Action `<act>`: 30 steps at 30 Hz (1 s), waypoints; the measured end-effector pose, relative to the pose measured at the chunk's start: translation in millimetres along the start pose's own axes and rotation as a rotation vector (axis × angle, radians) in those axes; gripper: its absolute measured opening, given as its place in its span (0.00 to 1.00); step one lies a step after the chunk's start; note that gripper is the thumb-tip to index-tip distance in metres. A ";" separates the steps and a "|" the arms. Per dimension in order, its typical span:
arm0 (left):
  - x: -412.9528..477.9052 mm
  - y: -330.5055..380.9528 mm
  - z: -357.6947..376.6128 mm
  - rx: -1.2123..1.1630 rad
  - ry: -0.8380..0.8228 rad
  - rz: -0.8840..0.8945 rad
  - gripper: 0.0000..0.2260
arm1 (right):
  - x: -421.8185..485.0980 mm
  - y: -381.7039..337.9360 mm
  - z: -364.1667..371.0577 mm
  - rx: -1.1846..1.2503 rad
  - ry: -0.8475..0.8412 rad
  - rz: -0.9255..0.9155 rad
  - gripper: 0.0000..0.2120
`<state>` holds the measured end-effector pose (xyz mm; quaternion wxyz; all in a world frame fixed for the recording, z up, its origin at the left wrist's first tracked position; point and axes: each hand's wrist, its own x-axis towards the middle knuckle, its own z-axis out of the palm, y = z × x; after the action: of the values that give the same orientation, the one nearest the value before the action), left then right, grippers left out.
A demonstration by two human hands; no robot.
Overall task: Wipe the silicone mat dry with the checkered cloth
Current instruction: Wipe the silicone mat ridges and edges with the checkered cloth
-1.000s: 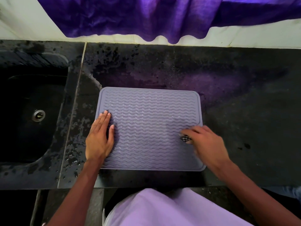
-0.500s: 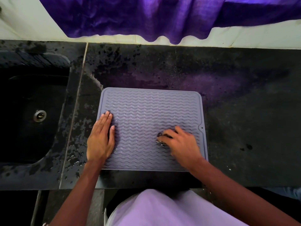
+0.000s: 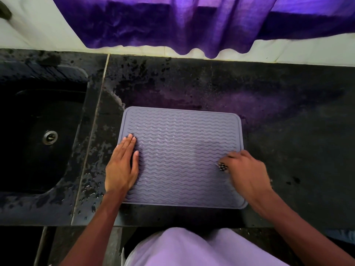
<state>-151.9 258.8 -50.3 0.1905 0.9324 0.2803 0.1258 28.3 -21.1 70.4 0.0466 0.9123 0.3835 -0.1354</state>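
Note:
A grey silicone mat [image 3: 180, 143] with wavy ridges lies flat on the dark counter. My left hand [image 3: 123, 166] rests flat on its left edge, fingers straight and together. My right hand [image 3: 247, 173] is over the mat's right edge, fingers curled round a bunched checkered cloth [image 3: 222, 167]. Only a small black-and-white bit of the cloth shows at my fingertips; the rest is hidden under the hand. The right hand is blurred.
A dark sink [image 3: 44, 135] with a metal drain [image 3: 50, 137] is sunk into the counter at the left. Water drops lie on the counter [image 3: 288, 131] between sink and mat. A purple curtain [image 3: 172, 22] hangs over the back wall.
My right hand with the cloth slid left to the mat's middle, then back right to the mat's right edge. My left hand stayed in place.

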 end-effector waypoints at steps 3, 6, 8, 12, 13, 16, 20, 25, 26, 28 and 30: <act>0.2 0.4 -0.1 0.002 -0.002 -0.001 0.24 | 12.2 -46.1 -3.9 0.177 0.054 -0.109 0.19; 0.5 -0.2 0.9 0.005 -0.009 0.005 0.24 | 21.5 -83.1 15.6 0.181 0.090 -0.222 0.18; 0.3 -1.2 1.0 0.005 -0.006 0.010 0.24 | 22.6 -88.8 30.8 0.152 0.125 -0.250 0.16; -0.6 -0.5 1.1 0.004 0.005 0.015 0.23 | 17.7 -59.8 40.6 0.107 0.155 -0.243 0.17; -0.8 -0.6 0.9 0.004 0.004 0.014 0.23 | 16.0 -48.7 40.0 0.115 0.148 -0.229 0.20; 0.1 0.2 0.4 -0.004 0.003 0.019 0.23 | 6.7 -10.2 38.3 0.109 0.110 -0.167 0.27; -0.8 0.7 0.4 -0.006 0.008 0.010 0.24 | -12.0 41.9 37.5 0.026 0.052 -0.070 0.29; 0.1 3.5 -1.5 -0.014 0.009 -0.004 0.23 | -23.0 77.5 29.4 -0.027 -0.019 0.088 0.25; -0.3 4.1 -1.8 -0.014 0.002 -0.004 0.24 | -23.8 80.1 26.8 -0.030 -0.022 0.105 0.24; -0.5 4.4 -2.1 -0.017 0.000 -0.015 0.24 | -23.6 85.1 22.3 0.082 -0.015 0.152 0.19; 1.4 8.4 0.4 -0.039 0.019 -0.066 0.26 | -20.9 88.7 18.3 0.280 0.013 0.225 0.16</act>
<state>-146.7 253.0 -46.9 0.2102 0.9174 0.3103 0.1336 73.6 -101.1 57.1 -0.0685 0.9480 0.2566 -0.1757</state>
